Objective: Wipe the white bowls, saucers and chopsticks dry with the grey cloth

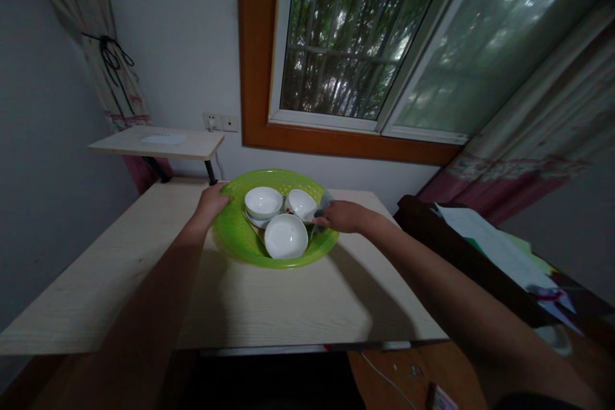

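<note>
A round green plastic basin [240, 242] stands on a pale wooden table [269, 301]. Inside it lie three white bowls: one at the back left [263, 200], one at the back right [302, 203] and one in front [285, 236], with a flat white dish partly hidden beneath them. My left hand [213, 201] grips the basin's left rim, fingers curled over it. My right hand [339, 215] is at the basin's right side, closed on a small grey cloth [322, 207] that touches the back right bowl.
A small raised side shelf [158, 142] stands at the table's back left with a sheet on it. A wall socket [220, 122] sits under the window [355, 45]. To the right, a dark surface holds papers [494, 243]. Curtains hang on both sides.
</note>
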A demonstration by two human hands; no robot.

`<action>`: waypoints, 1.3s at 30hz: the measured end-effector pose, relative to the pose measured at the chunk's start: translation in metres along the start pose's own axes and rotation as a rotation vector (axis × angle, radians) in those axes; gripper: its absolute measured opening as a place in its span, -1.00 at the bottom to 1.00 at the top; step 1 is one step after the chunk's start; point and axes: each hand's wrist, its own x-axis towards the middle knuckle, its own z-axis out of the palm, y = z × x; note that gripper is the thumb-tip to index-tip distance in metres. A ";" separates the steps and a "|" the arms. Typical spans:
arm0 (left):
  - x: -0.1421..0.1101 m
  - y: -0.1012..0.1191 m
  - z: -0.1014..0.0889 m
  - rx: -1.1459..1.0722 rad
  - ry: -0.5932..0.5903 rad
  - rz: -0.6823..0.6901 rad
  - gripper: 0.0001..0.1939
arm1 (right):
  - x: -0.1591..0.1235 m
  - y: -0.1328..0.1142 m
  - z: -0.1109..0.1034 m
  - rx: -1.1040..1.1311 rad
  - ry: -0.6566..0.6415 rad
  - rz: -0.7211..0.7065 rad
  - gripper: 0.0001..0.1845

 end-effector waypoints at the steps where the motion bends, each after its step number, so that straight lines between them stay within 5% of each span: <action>1: 0.000 0.000 0.000 -0.001 0.002 0.004 -0.46 | -0.003 -0.005 0.001 0.020 -0.029 -0.006 -0.20; 9: 0.002 -0.005 0.003 -0.036 0.007 -0.019 -0.46 | -0.022 -0.025 0.002 0.396 -0.163 -0.200 -0.12; 15: 0.004 -0.008 0.002 -0.024 -0.004 0.004 -0.43 | -0.009 -0.006 -0.003 0.204 -0.136 -0.040 -0.09; 22: 0.002 -0.006 0.002 -0.072 -0.016 -0.024 -0.41 | -0.004 0.009 0.002 0.054 0.048 -0.141 -0.23; 34: 0.004 -0.007 0.004 -0.057 -0.007 -0.006 -0.43 | -0.028 -0.050 0.012 0.258 -0.180 -0.152 0.03; 39: 0.004 -0.007 0.004 -0.060 0.000 0.013 -0.43 | -0.029 -0.053 0.014 0.246 -0.075 -0.192 0.01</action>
